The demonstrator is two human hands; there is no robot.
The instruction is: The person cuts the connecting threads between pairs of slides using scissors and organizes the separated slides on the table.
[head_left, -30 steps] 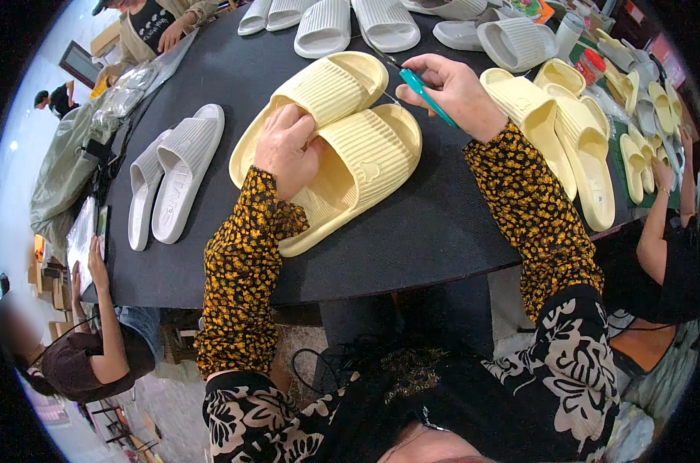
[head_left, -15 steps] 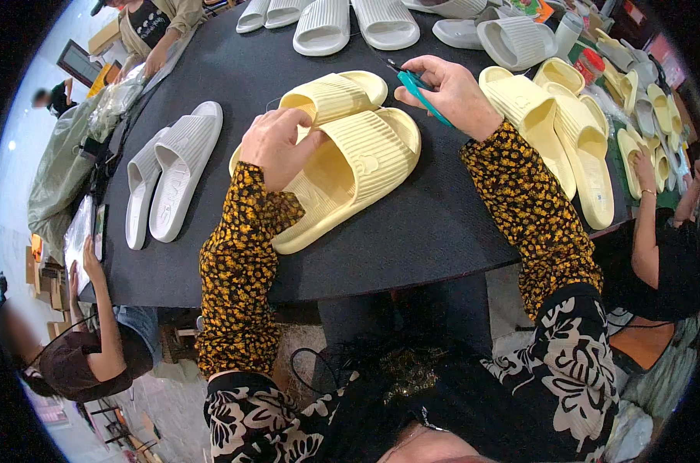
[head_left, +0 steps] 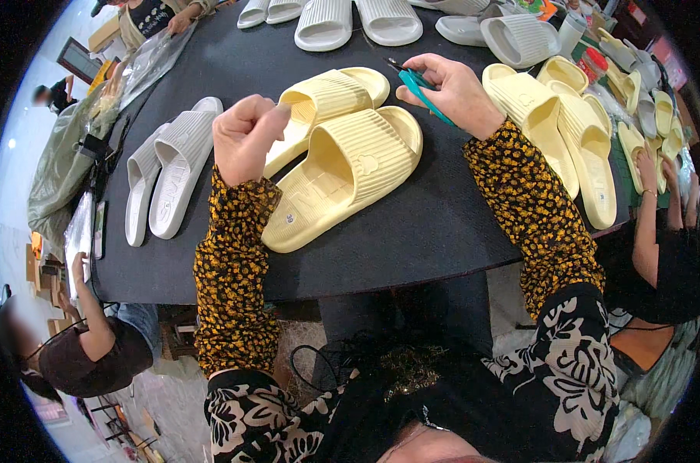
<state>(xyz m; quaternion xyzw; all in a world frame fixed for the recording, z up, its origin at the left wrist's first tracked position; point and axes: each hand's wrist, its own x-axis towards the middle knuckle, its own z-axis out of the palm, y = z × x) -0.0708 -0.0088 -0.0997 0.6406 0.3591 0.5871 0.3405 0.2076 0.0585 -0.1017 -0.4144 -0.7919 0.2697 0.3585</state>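
Observation:
Two yellow ribbed slide sandals lie side by side in front of me. The nearer slide (head_left: 365, 166) points away to the right with its inner sole showing. The farther slide (head_left: 327, 100) is partly covered by my left hand (head_left: 249, 135). That hand is lifted over its heel end, with fingers curled together; whether anything small is pinched there is hidden. To the right of the pair, my right hand (head_left: 458, 96) is closed round teal-handled nippers (head_left: 418, 91), their dark tips pointing up and left, apart from the slides.
Pale grey slides (head_left: 184, 170) lie at the left, and more grey slides (head_left: 323, 27) line the far side. Another yellow pair (head_left: 589, 154) lies right of my forearm. Co-workers sit at both sides; one person's hand (head_left: 647, 166) touches yellow slides at far right.
My left hand has come off the yellow slides, moving up and left, and its fingers have curled in. The nippers stay almost in place in my right hand.

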